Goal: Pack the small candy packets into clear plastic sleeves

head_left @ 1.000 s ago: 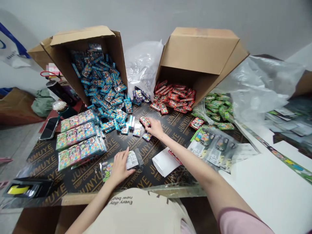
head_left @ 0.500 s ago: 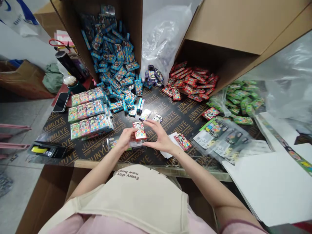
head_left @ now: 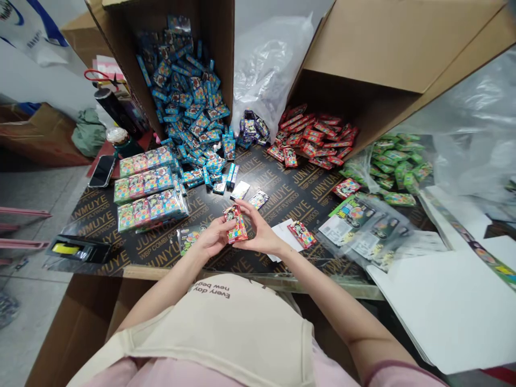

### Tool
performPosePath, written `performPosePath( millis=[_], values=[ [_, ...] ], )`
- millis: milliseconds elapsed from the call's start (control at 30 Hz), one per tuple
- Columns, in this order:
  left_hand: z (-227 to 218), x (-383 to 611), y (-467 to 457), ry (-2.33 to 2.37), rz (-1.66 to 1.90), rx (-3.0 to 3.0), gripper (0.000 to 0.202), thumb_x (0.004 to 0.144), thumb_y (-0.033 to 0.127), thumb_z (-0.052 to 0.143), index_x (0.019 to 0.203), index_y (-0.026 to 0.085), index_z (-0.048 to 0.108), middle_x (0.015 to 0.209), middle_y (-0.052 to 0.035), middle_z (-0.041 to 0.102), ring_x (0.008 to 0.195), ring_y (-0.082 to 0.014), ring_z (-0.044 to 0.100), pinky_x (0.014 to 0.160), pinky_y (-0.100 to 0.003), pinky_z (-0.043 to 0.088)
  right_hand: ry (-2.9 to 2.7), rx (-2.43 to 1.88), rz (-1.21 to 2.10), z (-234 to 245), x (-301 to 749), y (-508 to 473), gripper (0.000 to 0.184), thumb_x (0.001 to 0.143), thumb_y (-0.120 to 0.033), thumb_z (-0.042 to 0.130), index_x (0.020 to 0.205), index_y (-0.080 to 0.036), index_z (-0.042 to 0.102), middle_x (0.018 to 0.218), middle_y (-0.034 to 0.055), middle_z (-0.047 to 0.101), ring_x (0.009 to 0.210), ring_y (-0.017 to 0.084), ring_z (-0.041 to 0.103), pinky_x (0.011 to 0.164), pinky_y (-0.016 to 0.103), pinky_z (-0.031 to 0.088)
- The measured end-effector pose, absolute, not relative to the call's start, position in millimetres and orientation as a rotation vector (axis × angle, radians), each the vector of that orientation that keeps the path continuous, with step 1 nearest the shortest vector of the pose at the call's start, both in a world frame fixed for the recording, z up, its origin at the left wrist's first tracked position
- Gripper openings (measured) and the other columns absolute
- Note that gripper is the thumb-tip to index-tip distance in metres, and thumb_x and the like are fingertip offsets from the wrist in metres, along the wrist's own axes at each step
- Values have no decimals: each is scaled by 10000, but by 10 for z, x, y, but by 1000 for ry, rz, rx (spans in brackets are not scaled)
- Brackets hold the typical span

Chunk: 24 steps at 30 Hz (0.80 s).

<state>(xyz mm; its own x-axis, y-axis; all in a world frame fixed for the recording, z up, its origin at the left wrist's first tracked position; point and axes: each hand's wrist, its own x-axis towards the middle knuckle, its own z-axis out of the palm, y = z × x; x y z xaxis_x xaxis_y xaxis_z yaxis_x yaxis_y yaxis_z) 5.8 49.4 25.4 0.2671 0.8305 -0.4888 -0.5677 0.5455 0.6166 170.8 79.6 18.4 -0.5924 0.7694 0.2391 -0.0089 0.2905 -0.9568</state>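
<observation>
Between my two hands, just above the table, is a small red printed box (head_left: pixel 237 226). My left hand (head_left: pixel 214 236) grips it from the left with the thumb on its face. My right hand (head_left: pixel 260 232) is closed round its right side, fingers at the top edge and thumb below. A printed plastic packet (head_left: pixel 187 238) lies partly under my left hand. Beyond my hands lie a white-faced small box (head_left: pixel 241 190) and a dark purple one (head_left: pixel 258 199). Right of my right hand, another red box (head_left: pixel 302 234) rests by a white card (head_left: pixel 282 232).
Blue boxes (head_left: pixel 197 118) spill from a tall carton at the back left. Red boxes (head_left: pixel 318 134) fill another carton, with green boxes (head_left: pixel 399 161) beside it. Wrapped multipacks (head_left: pixel 149 185) are stacked at left near a phone (head_left: pixel 102 171) and tape dispenser (head_left: pixel 78 250). White sheets (head_left: pixel 455 306) lie at right.
My right hand has closed onto the red box, which my left hand alone held before. The box has shifted slightly right and toward me, and turned to show its side.
</observation>
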Motion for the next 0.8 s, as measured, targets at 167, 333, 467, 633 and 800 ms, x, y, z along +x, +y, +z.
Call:
performPosePath(
  millis=[167, 333, 467, 633, 800],
  values=[
    [301, 97, 517, 1081, 981, 431, 463, 463, 267, 882, 838, 107, 662, 669, -6, 666, 557, -120, 598, 655, -292, 509, -2065, -757, 1081, 295, 1797, 778, 887, 699, -348, 757, 1442, -292, 276, 1465, 83, 368, 1367, 282, 335, 1148, 478, 248],
    [158, -46, 498, 1241, 939, 915, 534, 615, 468, 778, 1007, 124, 660, 793, -54, 685, 727, -190, 639, 764, -347, 493, -2211, -786, 808, 338, 1864, 864, 781, 669, -249, 686, 1379, -304, 365, 1293, 67, 529, 1217, 301, 475, 1059, 480, 319],
    [-85, -299, 440, 1513, 630, 1746, 988, 482, 463, 838, 1361, 202, 470, 1230, -136, 587, 1189, -344, 495, 1043, -512, 310, -2143, -1003, 691, 161, 2008, 993, 732, 661, -248, 660, 1346, -265, 403, 1252, 88, 535, 1168, 315, 483, 1005, 471, 356],
    [-253, -433, 374, 1630, 387, 2122, 1118, 555, 354, 793, 1494, 210, 204, 1199, -121, 559, 1142, -322, 498, 1021, -494, 320, -2280, -1092, 695, -85, 2079, 967, 726, 664, -297, 740, 1322, -229, 442, 1225, 125, 533, 1158, 335, 483, 987, 513, 358],
    [-190, -433, 379, 1512, 507, 2072, 1201, 591, 345, 774, 1510, 226, 11, 1256, -101, 552, 1182, -294, 499, 1093, -517, 233, -2263, -877, 970, -111, 2042, 872, 754, 705, -326, 737, 1364, -224, 385, 1311, 123, 510, 1220, 300, 478, 1036, 479, 358]
  ],
)
